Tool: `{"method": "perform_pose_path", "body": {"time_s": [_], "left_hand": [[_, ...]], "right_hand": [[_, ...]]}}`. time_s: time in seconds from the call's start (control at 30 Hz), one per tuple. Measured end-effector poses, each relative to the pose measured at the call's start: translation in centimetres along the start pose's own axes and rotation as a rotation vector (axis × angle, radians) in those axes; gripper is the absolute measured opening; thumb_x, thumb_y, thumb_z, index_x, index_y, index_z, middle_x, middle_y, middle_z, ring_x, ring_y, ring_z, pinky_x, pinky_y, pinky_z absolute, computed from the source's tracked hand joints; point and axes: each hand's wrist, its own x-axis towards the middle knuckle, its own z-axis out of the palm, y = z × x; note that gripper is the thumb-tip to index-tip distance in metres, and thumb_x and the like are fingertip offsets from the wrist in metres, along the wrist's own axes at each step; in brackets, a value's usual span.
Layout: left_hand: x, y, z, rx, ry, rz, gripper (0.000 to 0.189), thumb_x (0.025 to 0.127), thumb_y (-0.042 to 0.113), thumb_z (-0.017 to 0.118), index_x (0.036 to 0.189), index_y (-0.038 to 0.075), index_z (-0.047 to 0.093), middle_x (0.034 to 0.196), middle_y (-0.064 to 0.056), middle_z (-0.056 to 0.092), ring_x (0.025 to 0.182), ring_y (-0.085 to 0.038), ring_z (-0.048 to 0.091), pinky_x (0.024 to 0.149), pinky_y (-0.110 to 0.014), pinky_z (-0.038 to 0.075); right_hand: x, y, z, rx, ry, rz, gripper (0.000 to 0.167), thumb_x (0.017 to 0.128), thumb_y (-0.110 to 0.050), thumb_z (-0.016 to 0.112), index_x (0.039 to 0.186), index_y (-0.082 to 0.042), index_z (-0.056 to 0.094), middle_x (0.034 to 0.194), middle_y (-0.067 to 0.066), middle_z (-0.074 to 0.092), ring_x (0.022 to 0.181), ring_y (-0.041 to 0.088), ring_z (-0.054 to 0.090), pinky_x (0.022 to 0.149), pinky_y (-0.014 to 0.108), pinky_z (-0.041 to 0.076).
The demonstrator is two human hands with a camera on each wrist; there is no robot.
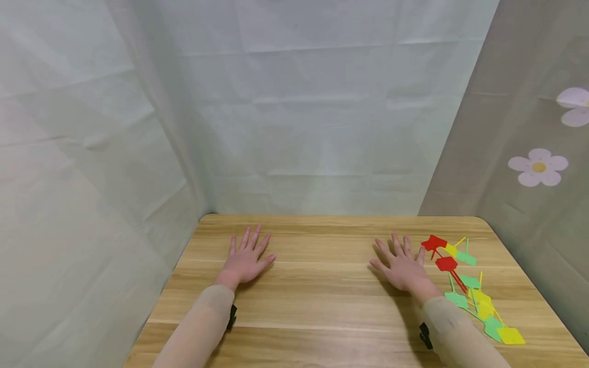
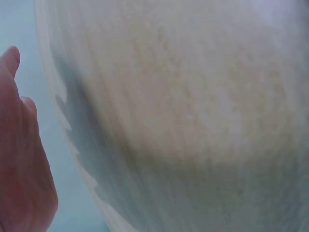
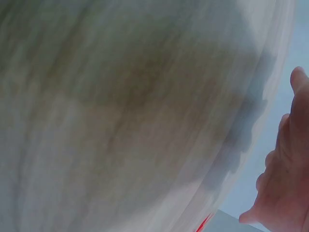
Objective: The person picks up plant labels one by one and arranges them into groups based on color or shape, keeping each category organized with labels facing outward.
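My left hand is held palm down with fingers spread over the left side of the wooden table. Over the right side, my right hand has its fingers spread too. Neither hand holds anything. Just beyond the right little finger lie flat red tags with thin stems. Green tags and yellow tags are scattered along the right side, several overlapping. In the left wrist view the left hand shows at the edge, and the right wrist view shows the right hand similarly.
A pale cloth curtain hangs behind the table, and another cloth closes the left side. On the right hangs a greyish cloth printed with flowers. Dark wrist devices sit under both forearms.
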Motion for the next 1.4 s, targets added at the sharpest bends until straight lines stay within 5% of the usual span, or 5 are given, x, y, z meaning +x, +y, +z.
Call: {"method": "perform_pose_path", "body": {"time_s": [0.43, 0.7, 0.93, 1.2, 1.4], "left_hand": [[0.2, 0.5, -0.7, -0.104, 0.083, -0.008, 0.071, 0.110, 0.055, 0.052, 0.165, 0.009, 0.043, 0.173, -0.020, 0.028, 0.162, -0.040, 0.019, 0.124, -0.074, 0.012], [-0.4, 1.0, -1.7, -0.132, 0.138, 0.009, 0.064, 0.111, 0.048, 0.055, 0.158, 0.005, 0.052, 0.165, -0.022, 0.043, 0.150, -0.042, 0.045, 0.117, -0.070, 0.036], [-1.1, 0.8, -1.8, -0.185, 0.192, 0.035, 0.056, 0.111, 0.043, 0.056, 0.151, 0.004, 0.061, 0.157, -0.022, 0.053, 0.137, -0.044, 0.058, 0.109, -0.062, 0.050], [-2.6, 0.9, -1.8, -0.262, 0.227, 0.030, 0.049, 0.111, 0.041, 0.059, 0.141, 0.003, 0.070, 0.148, -0.020, 0.063, 0.135, -0.043, 0.061, 0.111, -0.061, 0.048], [-4.1, 1.4, -2.1, -0.306, 0.233, 0.025, 0.046, 0.110, 0.041, 0.060, 0.137, 0.006, 0.073, 0.144, -0.016, 0.067, 0.134, -0.041, 0.062, 0.112, -0.061, 0.048]], "right_hand": [[0.0, 0.6, -0.4, 0.008, 0.058, -0.015, 0.071, 0.111, -0.054, 0.052, 0.169, -0.016, 0.036, 0.172, 0.034, 0.017, 0.156, 0.060, 0.013, 0.117, 0.083, 0.014], [-0.5, 1.3, -1.7, -0.003, 0.154, -0.029, 0.057, 0.108, -0.038, 0.064, 0.154, -0.004, 0.056, 0.158, 0.037, 0.042, 0.146, 0.062, 0.037, 0.110, 0.078, 0.037], [-1.4, 3.0, -3.0, 0.063, 0.150, 0.009, 0.047, 0.108, -0.033, 0.065, 0.143, -0.003, 0.067, 0.150, 0.036, 0.053, 0.136, 0.058, 0.052, 0.100, 0.075, 0.048], [-3.0, 5.6, -4.4, 0.128, 0.212, 0.031, 0.030, 0.105, -0.017, 0.067, 0.130, -0.003, 0.075, 0.123, 0.024, 0.074, 0.088, 0.038, 0.074, 0.063, 0.048, 0.057], [-4.3, 7.8, -5.5, 0.135, 0.197, 0.091, 0.028, 0.104, -0.012, 0.065, 0.128, 0.000, 0.074, 0.095, 0.018, 0.075, 0.058, 0.019, 0.052, 0.048, 0.035, 0.037]]}}
